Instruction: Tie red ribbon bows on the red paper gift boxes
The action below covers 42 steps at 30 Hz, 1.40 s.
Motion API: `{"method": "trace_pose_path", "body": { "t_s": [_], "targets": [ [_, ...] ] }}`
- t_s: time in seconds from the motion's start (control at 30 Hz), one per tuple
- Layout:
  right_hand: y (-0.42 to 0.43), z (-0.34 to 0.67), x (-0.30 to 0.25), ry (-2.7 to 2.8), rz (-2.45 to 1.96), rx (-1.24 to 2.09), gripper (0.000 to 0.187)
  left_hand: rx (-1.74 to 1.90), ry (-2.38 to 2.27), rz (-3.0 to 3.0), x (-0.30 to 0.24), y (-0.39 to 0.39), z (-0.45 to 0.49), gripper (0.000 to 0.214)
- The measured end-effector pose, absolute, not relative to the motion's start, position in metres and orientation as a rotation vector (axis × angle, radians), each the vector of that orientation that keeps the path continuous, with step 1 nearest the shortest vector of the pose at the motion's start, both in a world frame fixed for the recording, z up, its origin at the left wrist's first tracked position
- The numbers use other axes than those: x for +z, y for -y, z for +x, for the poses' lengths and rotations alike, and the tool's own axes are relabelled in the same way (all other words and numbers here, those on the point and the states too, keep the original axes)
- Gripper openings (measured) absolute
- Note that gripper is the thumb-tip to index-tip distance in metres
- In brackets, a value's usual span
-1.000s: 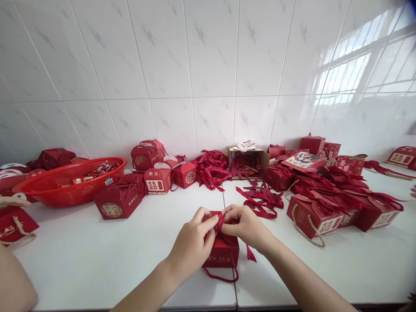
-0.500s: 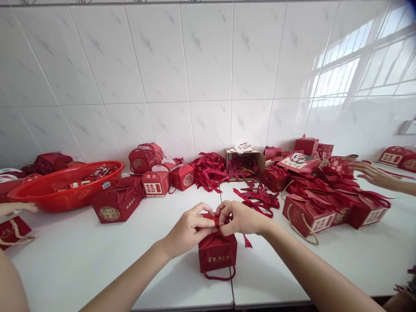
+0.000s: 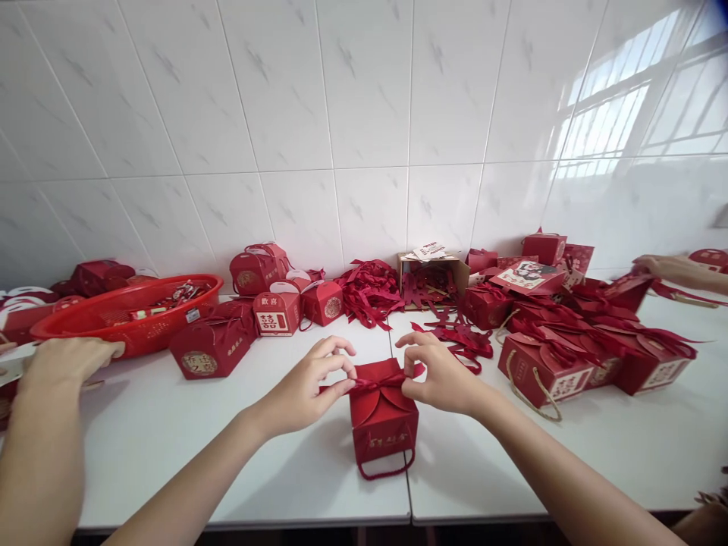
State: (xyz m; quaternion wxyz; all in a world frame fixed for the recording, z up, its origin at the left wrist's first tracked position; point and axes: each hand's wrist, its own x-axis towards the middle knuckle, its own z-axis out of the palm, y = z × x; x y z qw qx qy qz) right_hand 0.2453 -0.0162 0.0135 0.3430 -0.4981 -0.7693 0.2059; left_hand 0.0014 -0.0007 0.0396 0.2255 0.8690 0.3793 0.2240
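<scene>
A small red gift box [image 3: 384, 436] stands upright on the white table in front of me, its dark red cord handle hanging down the near side. Across its folded top runs a red ribbon [image 3: 380, 383], knotted in the middle. My left hand [image 3: 318, 379] pinches the ribbon at the box's left edge between thumb and finger. At the right edge my right hand [image 3: 431, 375] pinches the ribbon's other side. Both hands are spread apart, with the ribbon drawn between them.
A red plastic basket [image 3: 130, 341] of wrapped sweets stands at left, beside other red boxes [image 3: 213, 349]. Loose ribbons [image 3: 372, 292] and a carton [image 3: 435, 279] lie at the wall. Tied boxes [image 3: 549, 368] crowd the right. Other people's hands [image 3: 73, 360] reach in from both sides.
My hands were close together over the box top and have moved apart to its two sides, pulling the ribbon outward. The person at left has reached toward the basket; the one at right now touches a box.
</scene>
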Motion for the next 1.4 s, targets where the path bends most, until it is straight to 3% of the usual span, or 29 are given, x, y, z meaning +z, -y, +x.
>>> {"method": "trace_pose_path", "body": {
  "t_s": [0.23,0.5,0.83,1.0,1.1,1.13,1.27,1.33,1.4],
  "targets": [
    [0.018,0.238,0.006,1.885,-1.251,0.618,0.008,0.59,-0.889,2.106,0.028,-0.008,0.009,0.029],
    [0.025,0.243,0.003,2.088,-1.252,0.277,0.011,0.674,-1.019,2.507,0.023,-0.005,0.001,0.034],
    [0.029,0.247,0.003,2.087,-1.287,0.184,0.011,0.651,-1.183,2.713,0.013,-0.008,-0.01,0.033],
    [0.032,0.25,-0.001,2.081,-1.274,0.244,0.013,0.631,-1.156,2.698,0.008,-0.004,-0.012,0.031],
    [0.029,0.259,-0.007,2.022,-1.188,0.491,0.004,0.636,-1.06,2.504,0.004,-0.002,-0.011,0.032],
    [0.027,0.263,-0.011,2.016,-1.124,0.629,0.011,0.634,-1.031,2.415,0.002,-0.002,-0.011,0.031],
    [0.02,0.273,-0.027,2.099,-0.923,1.091,0.109,0.674,-0.976,2.13,-0.005,-0.003,-0.014,0.03],
    [0.021,0.27,-0.034,2.116,-0.905,1.164,0.122,0.715,-0.948,2.036,-0.01,-0.004,-0.015,0.031],
    [0.024,0.263,-0.039,2.089,-0.888,1.171,0.115,0.739,-0.913,1.942,-0.013,-0.005,-0.016,0.034]
  ]
}}
